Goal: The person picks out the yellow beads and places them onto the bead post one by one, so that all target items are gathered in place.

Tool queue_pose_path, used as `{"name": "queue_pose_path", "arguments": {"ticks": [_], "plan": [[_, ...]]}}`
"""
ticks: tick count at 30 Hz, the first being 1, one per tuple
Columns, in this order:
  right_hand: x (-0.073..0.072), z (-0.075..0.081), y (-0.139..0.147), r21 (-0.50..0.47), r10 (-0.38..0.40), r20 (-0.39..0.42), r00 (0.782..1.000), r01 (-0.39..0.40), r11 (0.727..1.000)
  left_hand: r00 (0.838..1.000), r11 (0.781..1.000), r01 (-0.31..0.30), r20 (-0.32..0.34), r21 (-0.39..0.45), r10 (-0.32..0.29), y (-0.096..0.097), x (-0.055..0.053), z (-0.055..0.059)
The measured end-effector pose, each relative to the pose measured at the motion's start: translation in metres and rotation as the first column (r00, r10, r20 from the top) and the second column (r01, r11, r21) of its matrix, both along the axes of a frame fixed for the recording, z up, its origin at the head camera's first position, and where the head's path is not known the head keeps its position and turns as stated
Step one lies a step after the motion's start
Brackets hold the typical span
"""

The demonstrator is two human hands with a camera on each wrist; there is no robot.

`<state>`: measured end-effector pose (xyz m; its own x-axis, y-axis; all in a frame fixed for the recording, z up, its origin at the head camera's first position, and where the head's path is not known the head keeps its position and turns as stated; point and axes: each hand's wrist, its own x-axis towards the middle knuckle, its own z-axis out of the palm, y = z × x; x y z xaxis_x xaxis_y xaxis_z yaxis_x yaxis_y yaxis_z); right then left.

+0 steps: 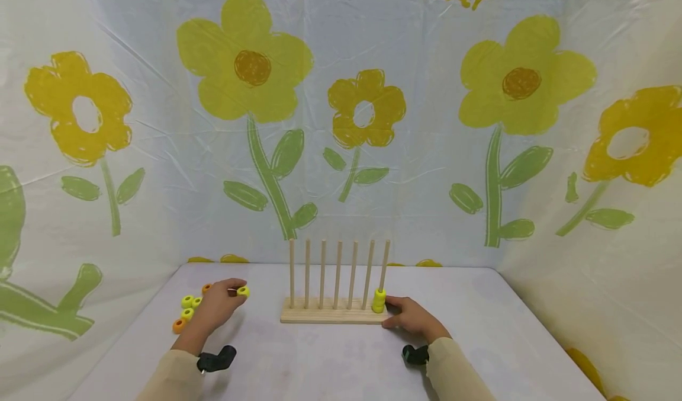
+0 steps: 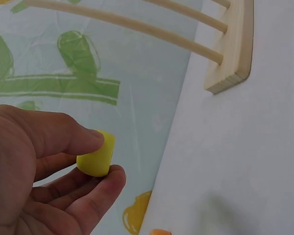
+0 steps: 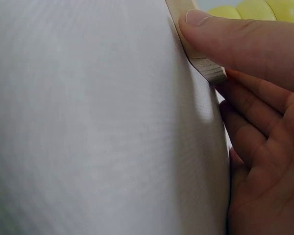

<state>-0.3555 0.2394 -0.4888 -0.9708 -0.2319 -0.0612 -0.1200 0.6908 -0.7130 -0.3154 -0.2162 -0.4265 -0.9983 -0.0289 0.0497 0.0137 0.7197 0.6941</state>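
From the head, we see a pale tabletop (image 1: 319, 362) and a white cloth wall (image 1: 426, 39) with big yellow flowers (image 1: 288, 63). The left grip (image 1: 215, 306) pinches a yellow bead (image 1: 243, 292) near loose beads (image 1: 179, 326); the right grip (image 1: 414, 318) holds the end of the wooden peg rack (image 1: 330, 317). From the left wrist, the yellow bead is up off the tabletop. From the right wrist, we see the thumb (image 3: 250, 46) on the wooden peg rack.

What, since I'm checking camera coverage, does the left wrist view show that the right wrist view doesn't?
Left wrist only: the left hand pinching a yellow bead, and wooden pegs.
Right wrist only: the right hand holding one end of the wooden base, near stacked yellow beads.
Both: parts of that base and the white tabletop.
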Motion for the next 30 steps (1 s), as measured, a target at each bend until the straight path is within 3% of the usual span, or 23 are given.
{"name": "queue_pose_path", "arguments": {"ticks": [8, 21, 30], "plan": [[0.001, 0.000, 0.001, 0.008, -0.008, -0.006, 1.000, 0.008, 1.000, 1.000, 1.000, 0.019, -0.023, 0.025, -0.018, 0.012, 0.003, 0.008], [0.002, -0.001, 0.000, -0.012, -0.012, 0.014, 1.000, 0.012, 1.000, 0.999, 0.999, 0.031, -0.044, 0.027, -0.030, 0.022, 0.004, 0.005], [0.002, 0.002, -0.001, -0.008, -0.014, 0.011, 1.000, 0.014, 1.000, 0.996, 0.997, 0.058, -0.078, 0.044, -0.054, 0.030, 0.007, 0.015]]}}
